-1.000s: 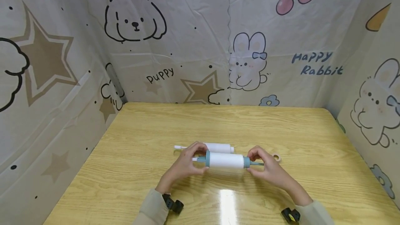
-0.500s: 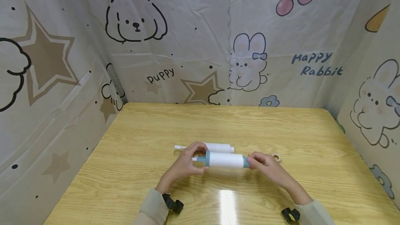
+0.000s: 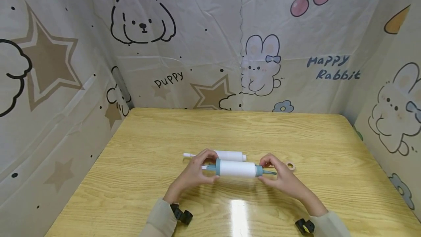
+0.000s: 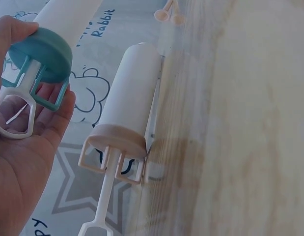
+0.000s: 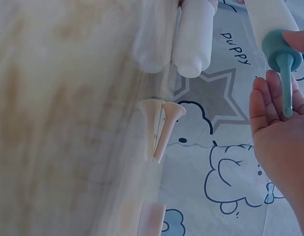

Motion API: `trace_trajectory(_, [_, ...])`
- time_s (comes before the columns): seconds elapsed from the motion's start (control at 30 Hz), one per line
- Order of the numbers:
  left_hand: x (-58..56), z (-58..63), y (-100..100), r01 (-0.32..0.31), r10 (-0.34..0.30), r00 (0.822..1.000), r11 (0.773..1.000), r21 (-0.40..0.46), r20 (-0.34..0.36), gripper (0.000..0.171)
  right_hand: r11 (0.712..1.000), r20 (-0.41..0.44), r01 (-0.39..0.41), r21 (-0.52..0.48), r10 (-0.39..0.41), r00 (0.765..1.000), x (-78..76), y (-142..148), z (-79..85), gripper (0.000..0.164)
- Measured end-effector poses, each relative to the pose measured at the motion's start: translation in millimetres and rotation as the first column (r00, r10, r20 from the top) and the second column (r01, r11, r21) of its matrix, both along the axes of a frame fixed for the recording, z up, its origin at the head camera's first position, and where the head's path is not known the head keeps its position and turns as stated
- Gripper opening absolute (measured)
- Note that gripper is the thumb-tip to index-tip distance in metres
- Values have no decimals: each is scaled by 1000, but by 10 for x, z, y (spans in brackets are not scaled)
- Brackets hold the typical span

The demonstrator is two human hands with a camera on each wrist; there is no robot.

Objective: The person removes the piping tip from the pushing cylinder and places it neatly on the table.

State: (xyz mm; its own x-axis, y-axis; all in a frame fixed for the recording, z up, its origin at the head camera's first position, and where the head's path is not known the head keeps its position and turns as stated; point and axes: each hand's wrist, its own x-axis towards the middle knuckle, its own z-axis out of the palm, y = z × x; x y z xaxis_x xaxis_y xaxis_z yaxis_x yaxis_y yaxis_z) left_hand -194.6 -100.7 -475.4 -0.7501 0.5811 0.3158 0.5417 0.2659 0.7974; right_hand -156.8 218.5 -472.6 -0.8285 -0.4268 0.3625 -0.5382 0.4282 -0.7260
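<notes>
Down at the near side of the tabletop (image 3: 194, 204), two pale sleeves (image 3: 160, 215) reach in, and just ahead of them I've got the left hand (image 3: 196, 170) and the right hand (image 3: 282, 175) both busy on one piece! It's a white tube (image 3: 237, 169), lying crosswise between them, steadied at both ends. Thumb and fingers of the left are curled round the teal collar (image 4: 46, 55), with a white plunger (image 4: 29, 77) sticking out between its loops. At the other end, the right pinches the teal nozzle (image 5: 284, 66), lower fingers loose beneath the spout; how hard it squeezes, I can't tell.

So how are we doing? Collar on, plunger in, nozzle at the mouth: I'd call this one nearly assembled, though whether the nozzle is fully seated I can't say from my end.

Just beyond lies the second tube (image 3: 230, 155), partly behind the left hand, peach collar (image 4: 118, 140) fitted, plunger in too, but what a bare stub at its right end! Loose past that stub sits a peach nozzle (image 5: 168, 129), then a peach ring (image 5: 152, 220) just behind the right hand. My judgement: that nozzle, at least, is left to fit. Farthest off, the printed cloth (image 3: 210, 21) hangs behind it all, puppy, rabbit and cherries
</notes>
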Motion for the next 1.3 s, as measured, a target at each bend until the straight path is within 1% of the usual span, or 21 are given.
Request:
trace_trajectory(0.1, [3, 3, 0, 2, -2, 1000, 1000, 1, 9, 51, 1000, -22, 0, 14, 0, 1000, 1, -12, -1, 35])
trace_trajectory(0.2, [8, 8, 0, 5, -5, 1000, 1000, 1, 16, 50, 1000, -8, 3, 22, -3, 1000, 6, -17, 7, 37])
trace_trajectory(0.27, [9, 7, -1, 3, -4, 1000, 1000, 0, 21, 50, 1000, 37, 16, 23, -17, 999, 11, -15, 16, 35])
trace_trajectory(0.3, [9, 6, -2, 3, -3, 1000, 1000, 0, 21, 50, 1000, 74, 22, 19, -24, 997, 12, -13, 21, 31])
trace_trajectory(0.37, [8, 3, -6, 1, -1, 1000, 1000, -1, 23, 50, 999, 164, 32, 2, -32, 986, 12, -4, 28, 18])
trace_trajectory(0.4, [7, 2, -8, 0, 0, 1000, 1000, -1, 26, 50, 1000, 206, 30, -5, -28, 978, 11, 1, 29, 15])
trace_trajectory(0.5, [7, 2, -14, 0, 0, 1000, 1000, -1, 28, 50, 1000, 302, 2, -24, 5, 953, 4, 15, 29, 30])
trace_trajectory(0.57, [7, 1, -16, 0, 0, 1000, 1000, -3, 26, 50, 999, 331, -17, -28, 25, 943, 3, 17, 32, 35])
trace_trajectory(0.6, [7, 0, -17, 0, 0, 1000, 1000, -2, 24, 50, 999, 340, -21, -25, 29, 940, 3, 18, 35, 34])
trace_trajectory(0.7, [7, -3, -22, -2, 2, 1000, 1000, -7, 14, 50, 1000, 356, -3, -13, 7, 935, 13, 17, 41, 24])
trace_trajectory(0.77, [9, -6, -25, -5, 5, 1000, 1000, -10, 11, 50, 1000, 339, 13, -9, -9, 941, 20, 14, 39, 17])
trace_trajectory(0.83, [10, -7, -29, -7, 7, 1000, 1000, -14, 7, 50, 1000, 291, 21, -17, -16, 956, 23, 11, 31, 13])
trace_trajectory(0.93, [9, -9, -32, -11, 11, 1000, 1000, -17, 3, 50, 999, 175, 10, -40, -3, 985, 17, 0, 24, 18])
trace_trajectory(1.0, [6, -13, -35, -13, 13, 1000, 1000, -19, -1, 50, 999, 93, -5, -44, 9, 996, 11, -5, 24, 24])
trace_trajectory(1.1, [-2, -19, -38, -18, 18, 1000, 1000, -22, -4, 50, 1000, 8, -12, -25, 12, 1000, -1, -16, 27, 31])
trace_trajectory(1.2, [-8, -27, -42, -15, 15, 1000, 1000, -19, -3, 50, 1000, -25, -7, -2, 7, 1000, -7, -22, 26, 34])
trace_trajectory(1.3, [-8, -30, -49, -12, 12, 1000, 1000, -10, -1, 49, 1000, -38, -6, 13, 7, 999, -10, -24, 21, 35])
